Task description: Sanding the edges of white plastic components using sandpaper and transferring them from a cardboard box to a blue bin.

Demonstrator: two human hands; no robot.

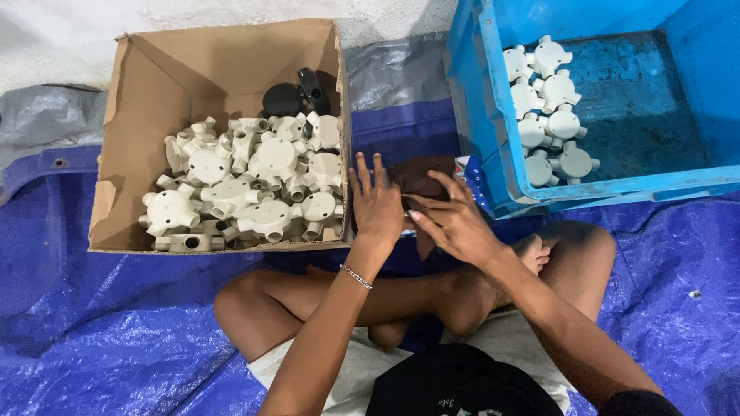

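Down on the blue tarpaulin (pixel 116 323) a person sits cross-legged, both hands meeting over a dark brown cloth (pixel 420 176) held just above the knees. The left hand (pixel 375 204) lies flat against the cloth's left side, fingers spread and pointing away from the body, a thin bracelet (pixel 356 276) round its wrist. The right hand (pixel 455 223) comes in from the right with its fingers curled over the cloth's lower part, closing on it; whether anything is wrapped inside the cloth cannot be told.

Just left of the hands stands an open cardboard box (pixel 139 100), its near right corner almost touching the left hand. It is heaped with cream-white plastic conduit junction boxes (pixel 247 185), round bodies with short tube outlets, and a couple of black fittings (pixel 297 94) lie at the back of the pile.

To the right, beyond the right hand, sits a blue plastic crate (pixel 493 154). A smaller group of whiter junction boxes (pixel 549 108) lies along its left inner side. A grey sheet (pixel 393 73) shows between box and crate.
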